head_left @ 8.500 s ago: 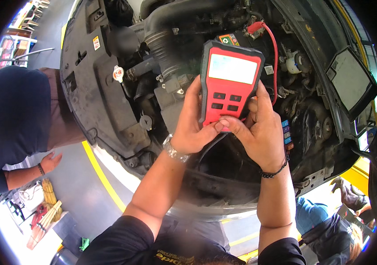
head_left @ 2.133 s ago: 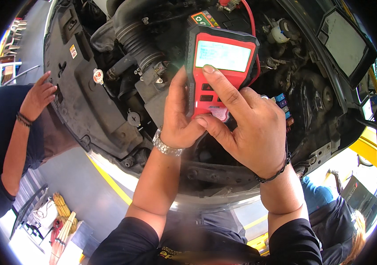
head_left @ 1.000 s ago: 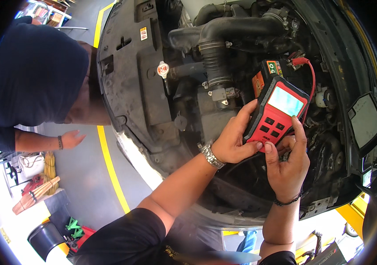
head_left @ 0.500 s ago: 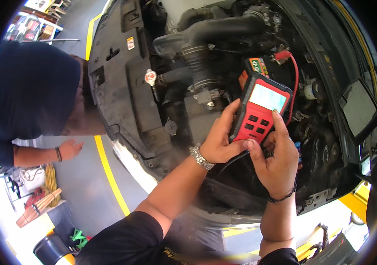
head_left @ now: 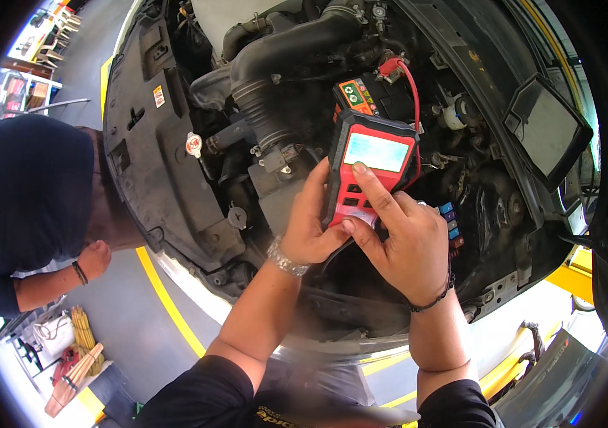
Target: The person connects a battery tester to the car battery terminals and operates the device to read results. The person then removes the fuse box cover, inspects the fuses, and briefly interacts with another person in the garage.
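A red and black handheld battery tester (head_left: 379, 150) with a lit screen is held over the open engine bay. My left hand (head_left: 311, 225) is closed around its left side, the thumb on the lower edge. The index finger of my right hand (head_left: 407, 246) rests just below the screen, by the dark keys. Its thumb touches the tester's bottom edge, while the other fingers are curled and partly hidden. Behind the tester sits a car battery (head_left: 389, 100) with an orange and green label. A red cable clamp (head_left: 389, 66) grips a point near it, and its red lead runs down behind the tester.
A black air intake hose (head_left: 297, 50) crosses the engine bay. On the left, a co-worker (head_left: 29, 200) in dark clothing leans at the car's front. A mirror-like panel (head_left: 545, 132) stands at the right. Coloured fuses (head_left: 450, 221) lie right of my hand.
The tester has shifted left in view along with the whole engine bay. My right index finger has moved from the screen's right corner to its lower left. The co-worker's hand has closed up.
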A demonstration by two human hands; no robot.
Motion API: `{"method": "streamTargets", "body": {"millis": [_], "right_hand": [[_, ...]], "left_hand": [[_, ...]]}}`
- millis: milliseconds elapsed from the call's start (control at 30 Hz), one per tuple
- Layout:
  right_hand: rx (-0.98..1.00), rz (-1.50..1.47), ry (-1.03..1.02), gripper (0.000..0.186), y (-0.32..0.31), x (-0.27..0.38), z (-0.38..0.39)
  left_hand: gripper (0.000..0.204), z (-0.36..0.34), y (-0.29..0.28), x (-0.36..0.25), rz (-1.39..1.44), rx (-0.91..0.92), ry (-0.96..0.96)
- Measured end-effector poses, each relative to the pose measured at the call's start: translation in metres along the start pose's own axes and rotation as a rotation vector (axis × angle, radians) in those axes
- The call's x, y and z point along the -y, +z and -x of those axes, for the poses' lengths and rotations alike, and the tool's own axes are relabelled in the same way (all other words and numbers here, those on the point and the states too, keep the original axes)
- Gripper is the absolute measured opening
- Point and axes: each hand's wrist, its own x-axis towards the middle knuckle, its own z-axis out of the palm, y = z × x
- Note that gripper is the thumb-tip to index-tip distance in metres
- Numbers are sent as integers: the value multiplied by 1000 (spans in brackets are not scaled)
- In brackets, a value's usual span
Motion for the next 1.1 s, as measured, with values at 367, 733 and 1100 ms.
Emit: {"method": "streamTargets", "body": {"millis": [367,733,1100], "right_hand": [[-6,0,-10,58,2,-2,-1],[-29,-28,-20,60,3,-3,1],[-59,-123,-18,66,6,-6,2]], "left_hand": [[87,-1,1,-1,-16,-30,8],[90,3,-1,4,34,-26,-15],[87,1,2,-3,232,-11,-86]]}}
